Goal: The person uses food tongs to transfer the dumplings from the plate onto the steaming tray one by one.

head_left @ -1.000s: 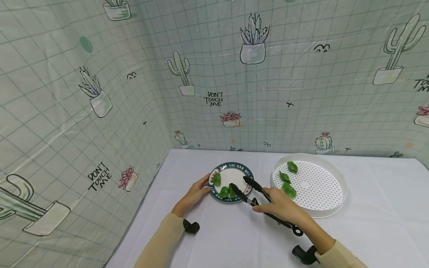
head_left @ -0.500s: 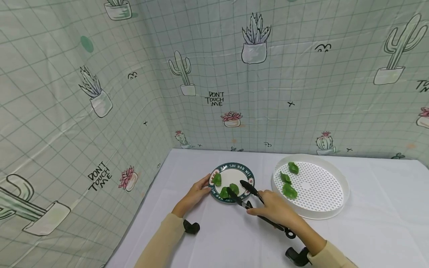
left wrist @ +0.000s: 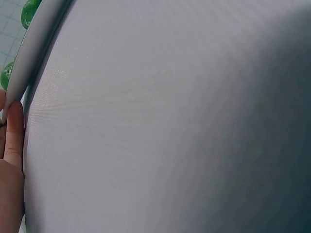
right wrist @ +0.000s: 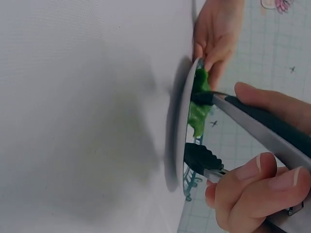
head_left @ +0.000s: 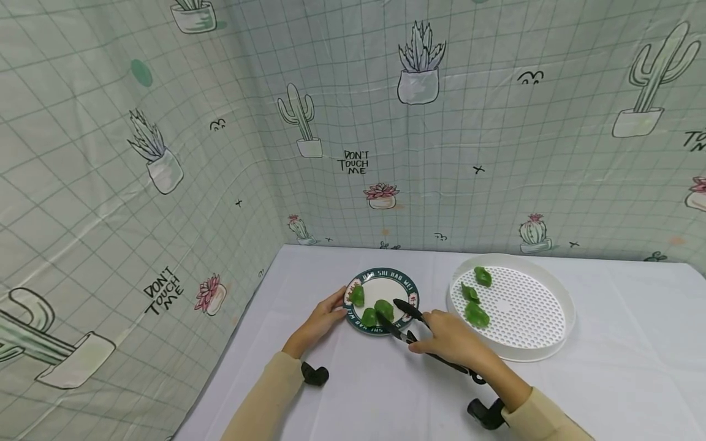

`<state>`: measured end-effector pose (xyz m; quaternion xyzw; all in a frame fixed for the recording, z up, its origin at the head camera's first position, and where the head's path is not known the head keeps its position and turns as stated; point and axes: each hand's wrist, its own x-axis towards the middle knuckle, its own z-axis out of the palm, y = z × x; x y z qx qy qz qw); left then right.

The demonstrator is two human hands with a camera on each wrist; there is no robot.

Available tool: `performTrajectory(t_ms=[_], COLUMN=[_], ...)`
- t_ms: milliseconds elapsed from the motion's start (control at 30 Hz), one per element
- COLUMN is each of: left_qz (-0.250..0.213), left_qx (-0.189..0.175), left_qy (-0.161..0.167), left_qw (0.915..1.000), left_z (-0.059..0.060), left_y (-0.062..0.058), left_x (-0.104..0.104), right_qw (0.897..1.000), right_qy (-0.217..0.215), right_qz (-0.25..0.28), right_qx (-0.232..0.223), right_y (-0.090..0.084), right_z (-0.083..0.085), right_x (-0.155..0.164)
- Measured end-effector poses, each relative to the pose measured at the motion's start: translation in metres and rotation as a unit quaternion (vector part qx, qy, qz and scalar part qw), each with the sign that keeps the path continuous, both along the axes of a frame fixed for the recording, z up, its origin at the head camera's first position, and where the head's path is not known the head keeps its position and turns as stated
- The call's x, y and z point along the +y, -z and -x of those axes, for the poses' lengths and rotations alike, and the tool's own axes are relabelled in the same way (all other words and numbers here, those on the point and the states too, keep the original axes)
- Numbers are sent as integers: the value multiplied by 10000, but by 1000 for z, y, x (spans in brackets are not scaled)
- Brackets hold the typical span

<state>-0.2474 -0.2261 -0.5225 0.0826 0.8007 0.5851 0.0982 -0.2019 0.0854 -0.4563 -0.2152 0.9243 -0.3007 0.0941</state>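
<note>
My left hand (head_left: 320, 321) pinches the left rim of a small plate (head_left: 382, 285) with a dark green patterned border, thumb on top. Several glossy, crinkled green pieces (head_left: 356, 296) lie on the plate. My right hand (head_left: 455, 339) grips black-and-silver kitchen tongs (right wrist: 262, 128), their jaws spread apart over the plate. In the right wrist view one black tip (right wrist: 202, 98) overlaps a green piece (right wrist: 198, 116), while the other tip (right wrist: 201, 158) sits at the plate's near side. In the left wrist view, fingers (left wrist: 14, 131) hold the plate's edge from below.
Right of the plate stands a round white perforated tray (head_left: 568, 306) with several green pieces (head_left: 477, 315) along its left side. A white cloth (head_left: 358, 392) covers the table. A patterned curtain (head_left: 452, 202) hangs behind and on the left.
The right hand has brought the tongs slightly left and toward me. A green piece on the plate has turned and now shows its broad side. The left hand keeps its place on the rim.
</note>
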Motion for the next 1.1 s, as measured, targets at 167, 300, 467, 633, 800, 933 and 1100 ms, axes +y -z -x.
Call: performTrajectory(t_ms=[167, 300, 467, 633, 800, 933, 1100], left_qz=[-5, -4, -12, 47, 63, 62, 82], left_qx=[-89, -86, -99, -64, -34, -13, -75], left_qy=[-5, -2, -41, -100, -145, -201, -277], left_qw=[10000, 10000, 9999, 9999, 9999, 9998, 9996], left_z=[-2, -3, -3, -2, -10, -13, -5], left_y=[1, 0, 0, -2, -18, -20, -8], left_x=[1, 1, 1, 2, 9, 11, 9], right_qw=[10000, 9999, 9998, 9995, 9985, 9970, 9950], right_qy=[1, 30, 32, 6, -69, -137, -173], right_qz=[75, 116, 201, 326, 538, 760, 949], right_qx=[-42, -41, -23, 20, 27, -97, -243], right_y=[4, 6, 5, 7, 4, -1, -1], right_z=[2, 2, 1, 2, 3, 2, 1], right_x=[-4, -5, -4, 0, 7, 16, 26])
